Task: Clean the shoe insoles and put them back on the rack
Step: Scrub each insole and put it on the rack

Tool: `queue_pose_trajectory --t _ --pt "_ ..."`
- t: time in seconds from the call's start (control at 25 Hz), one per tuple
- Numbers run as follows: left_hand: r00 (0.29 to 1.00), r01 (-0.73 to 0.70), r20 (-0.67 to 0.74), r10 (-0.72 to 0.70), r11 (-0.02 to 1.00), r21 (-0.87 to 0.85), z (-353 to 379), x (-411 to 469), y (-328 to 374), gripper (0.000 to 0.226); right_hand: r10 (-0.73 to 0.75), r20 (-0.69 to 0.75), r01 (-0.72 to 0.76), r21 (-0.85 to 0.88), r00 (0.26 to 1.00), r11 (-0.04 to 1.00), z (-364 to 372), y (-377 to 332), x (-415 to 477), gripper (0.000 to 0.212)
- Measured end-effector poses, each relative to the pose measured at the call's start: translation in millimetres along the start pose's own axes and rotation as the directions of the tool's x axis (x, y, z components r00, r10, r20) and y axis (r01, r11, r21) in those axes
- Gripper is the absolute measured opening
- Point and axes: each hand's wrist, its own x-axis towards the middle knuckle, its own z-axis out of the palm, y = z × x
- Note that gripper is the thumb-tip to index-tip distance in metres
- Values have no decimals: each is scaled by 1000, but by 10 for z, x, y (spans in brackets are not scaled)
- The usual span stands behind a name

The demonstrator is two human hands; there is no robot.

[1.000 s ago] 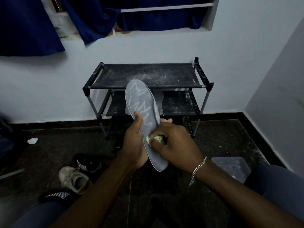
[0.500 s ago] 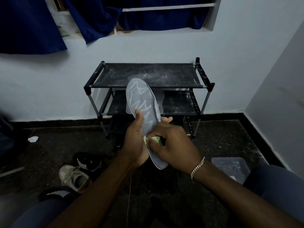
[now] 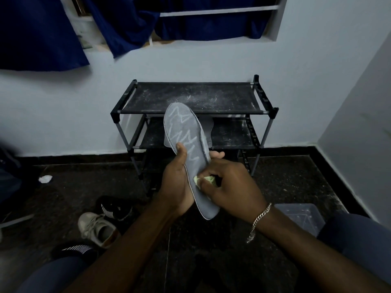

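Grey fabric insole (chalky zigzags), crumpled cloth

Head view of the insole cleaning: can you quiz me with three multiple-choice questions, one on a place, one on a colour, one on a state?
1. Where is the second insole?
A. On the rack, on the shelf below the top one.
B. On its top shelf.
C. On the floor.

2. What colour is the cloth in the right hand?
A. Red.
B. Black.
C. Pale green.

3. What is the left hand doing?
A. Gripping the grey insole.
B. Hanging idle.
C. Wiping with the cloth.

Answers:
1 A: it shows on that shelf, just behind the held insole.
2 C: a pale green wad peeks out from under the fingers.
3 A: its thumb lies across the insole's face and its fingertips show past the far edge.
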Motion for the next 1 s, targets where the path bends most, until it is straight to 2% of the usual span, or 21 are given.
queue_pose_trajectory --t 0.12,0.32,0.48,0.68,0.84,1.0 --pt "999 -13 -38 11 998 -58 49 2 -7 71 27 -70 -28 -15 997 999 9 -10 73 15" --pt "999 28 -46 -27 1000 15 10 -6 8 83 -3 -14 3 -6 1000 1000 53 -50 -37 14" --pt "997 -13 -82 7 998 -68 52 -1 -22 68 27 -110 -27 4 994 1000 18 1 63 13" --pt "998 38 -52 -38 999 6 2 -18 -7 83 2 -39 -2 -17 999 1000 52 -21 -34 16" --pt "993 -13 -117 11 1000 -14 45 -8 -33 65 21 -123 -21 2 992 1000 -11 22 61 7" --pt "995 64 -78 -62 998 25 -8 -5 -22 83 -19 -14 18 -40 1000 999 63 -46 -37 12"
